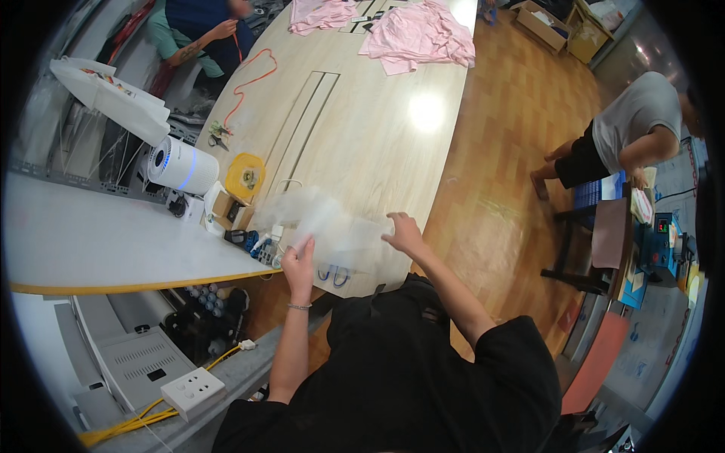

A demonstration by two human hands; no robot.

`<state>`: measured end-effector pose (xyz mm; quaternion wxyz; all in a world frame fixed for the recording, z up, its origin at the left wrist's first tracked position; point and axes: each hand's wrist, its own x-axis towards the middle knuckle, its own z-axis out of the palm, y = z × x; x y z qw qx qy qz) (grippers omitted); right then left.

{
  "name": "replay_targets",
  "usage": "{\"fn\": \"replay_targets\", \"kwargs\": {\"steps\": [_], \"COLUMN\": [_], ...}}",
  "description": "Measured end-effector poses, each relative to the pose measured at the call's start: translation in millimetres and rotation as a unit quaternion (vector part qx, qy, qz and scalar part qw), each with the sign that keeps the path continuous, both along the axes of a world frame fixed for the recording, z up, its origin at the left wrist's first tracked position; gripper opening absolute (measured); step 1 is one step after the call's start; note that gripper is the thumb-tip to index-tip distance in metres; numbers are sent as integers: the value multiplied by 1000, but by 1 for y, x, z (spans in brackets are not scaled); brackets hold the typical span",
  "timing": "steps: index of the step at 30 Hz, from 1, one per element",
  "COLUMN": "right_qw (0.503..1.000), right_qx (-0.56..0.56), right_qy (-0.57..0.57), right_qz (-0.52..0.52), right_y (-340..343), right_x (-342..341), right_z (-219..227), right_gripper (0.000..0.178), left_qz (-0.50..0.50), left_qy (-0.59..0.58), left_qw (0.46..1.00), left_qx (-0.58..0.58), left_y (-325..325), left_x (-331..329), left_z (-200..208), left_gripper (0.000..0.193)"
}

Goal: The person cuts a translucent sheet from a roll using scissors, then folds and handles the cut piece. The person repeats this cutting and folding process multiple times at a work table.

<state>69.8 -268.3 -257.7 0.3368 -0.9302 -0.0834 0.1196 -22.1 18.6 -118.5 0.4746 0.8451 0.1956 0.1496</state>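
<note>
A thin translucent plastic sheet [321,219] is stretched over the near end of the long wooden table [377,136], its far part smeared by motion. My left hand [299,263] pinches its left part between thumb and fingers, a bracelet on that wrist. At the sheet's right edge, the fingers of my right hand [405,232] are curled, thumb and fingertips closed on the film. Blue-rimmed loops, perhaps scissor handles [334,275], lie on the table just below the sheet. Small bottles and boxes [253,240] crowd the table beside my left hand.
A yellow tape roll [245,175], small black scissors [218,141] and a white cylindrical device [183,165] stand left. Pink garments [419,38] lie at the far end. One person [200,34] is far left; another [634,124] works at a right-hand bench with a blue machine [664,245].
</note>
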Motion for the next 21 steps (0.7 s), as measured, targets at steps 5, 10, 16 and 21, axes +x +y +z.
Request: {"fn": "replay_targets", "kwargs": {"steps": [5, 10, 16, 21], "right_qw": [985, 986, 993, 992], "right_qx": [-140, -159, -113, -121], "right_qy": [99, 54, 31, 33], "right_qz": [27, 16, -13, 13], "right_y": [0, -2, -1, -5], "right_x": [-32, -37, -38, -41], "right_z": [1, -12, -19, -17], "right_gripper": [89, 60, 33, 48], "left_qz": [-12, 4, -62, -132], "left_qy": [-20, 5, 4, 47], "left_qw": [998, 998, 979, 950], "left_qx": [63, 57, 194, 279], "left_y": [4, 4, 4, 14], "left_x": [-15, -19, -24, -42], "left_z": [-19, -19, -33, -66], "left_gripper": [26, 24, 18, 7]}}
